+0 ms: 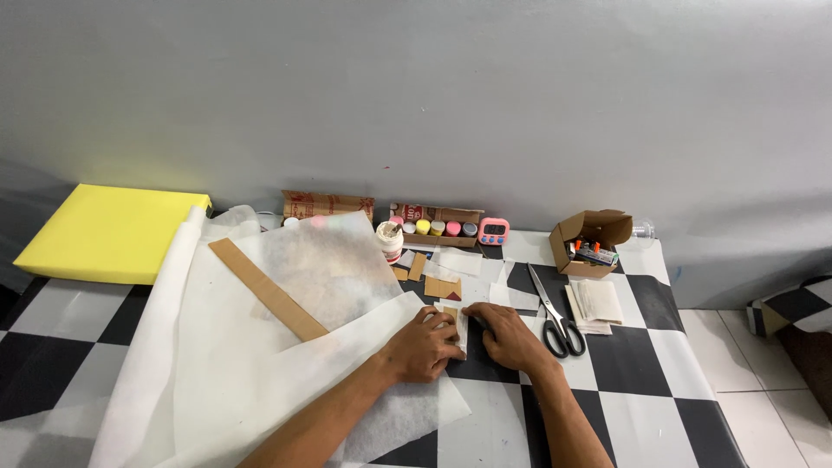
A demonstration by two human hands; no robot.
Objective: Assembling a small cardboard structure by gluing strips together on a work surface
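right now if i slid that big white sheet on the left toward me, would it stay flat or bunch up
The big white sheet looks thin and translucent, so it would probably flop and wrinkle rather than slide flat. It seems very light. The long cardboard strip lying on it and the left hand resting on its edge would likely drag or pin it unevenly.

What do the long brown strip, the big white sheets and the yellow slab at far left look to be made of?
Long brown strip: likely cardboard, matte, flat and stiff with straight edges. White sheets: thin, slightly translucent tissue or nonwoven fabric, soft finish; the strip's lower end is tucked beneath one. Yellow slab: probably foam, thick, matte, squared edges.
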